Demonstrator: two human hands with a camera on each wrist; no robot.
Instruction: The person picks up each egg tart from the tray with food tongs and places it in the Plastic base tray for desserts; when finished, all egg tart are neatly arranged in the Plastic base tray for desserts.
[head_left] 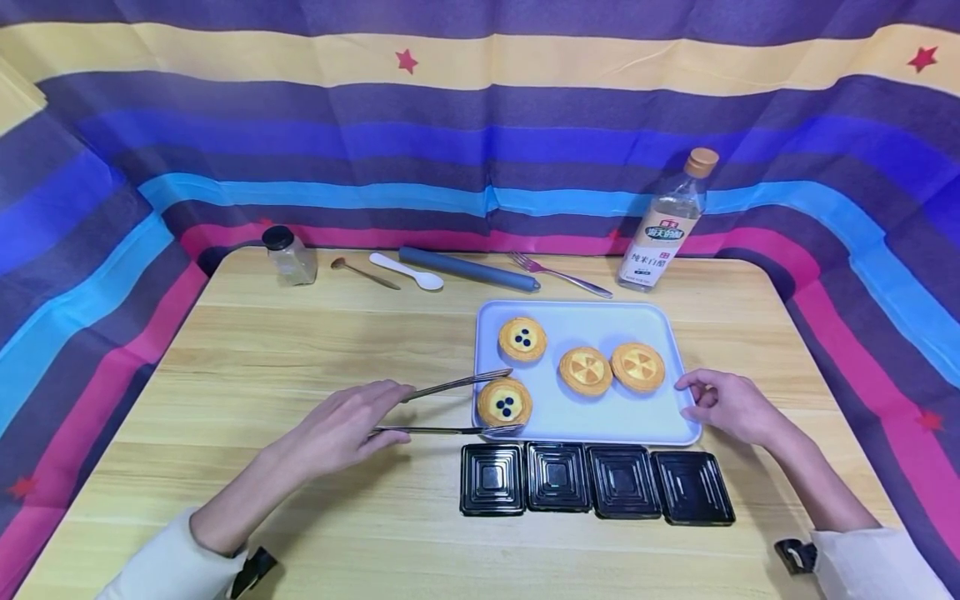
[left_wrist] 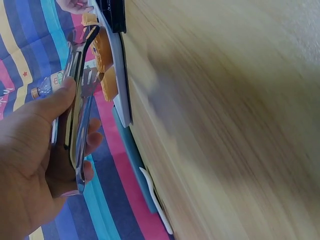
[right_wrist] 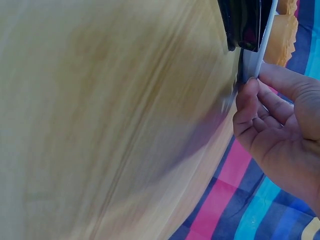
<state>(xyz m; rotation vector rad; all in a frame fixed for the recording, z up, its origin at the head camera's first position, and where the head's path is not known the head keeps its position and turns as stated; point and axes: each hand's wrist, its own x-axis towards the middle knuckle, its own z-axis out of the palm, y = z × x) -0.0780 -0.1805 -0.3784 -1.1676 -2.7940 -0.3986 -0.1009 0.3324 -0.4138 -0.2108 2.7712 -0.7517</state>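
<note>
Metal tongs (head_left: 450, 385) are gripped in my left hand (head_left: 341, 429), between thumb and fingers in the left wrist view. Their spread arms lie on either side of a tart with three dark berries (head_left: 506, 405), at the near left of a pale blue tray (head_left: 600, 422). Behind it on the tray sits another berry-topped tart (head_left: 522, 340). Two tarts with a wedge-patterned top, one left (head_left: 586, 372) and one right (head_left: 638, 367), stand side by side toward the tray's right. My right hand (head_left: 731, 406) pinches the tray's right rim between thumb and fingers.
Four-sided black plastic trays (head_left: 558, 475), several in a row, line the blue tray's near edge. Along the back are a black-lidded jar (head_left: 291, 258), wooden spoon (head_left: 366, 273), white spoon (head_left: 408, 272), blue-grey rod (head_left: 468, 268), fork (head_left: 562, 274) and vinegar bottle (head_left: 660, 229).
</note>
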